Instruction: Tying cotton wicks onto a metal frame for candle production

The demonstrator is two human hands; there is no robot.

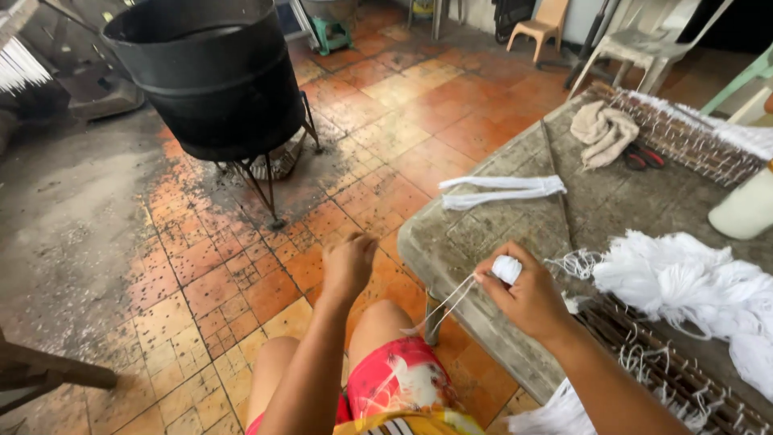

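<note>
Head view: right hand (527,298) around white thread ball (506,268), strands (451,300) slanting down-left.

Soft, even daylight fills the scene, brightest beyond the grip at the upper right, where white thread (692,278) nearly blows out. Shadows are faint. Wide-angle distortion bends the edges; the left hand (348,264) is slightly blurred

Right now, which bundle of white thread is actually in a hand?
The small wound ball of white thread, pinched in the right hand. The flat folded bundle and the big loose heap lie untouched on the table.
</note>
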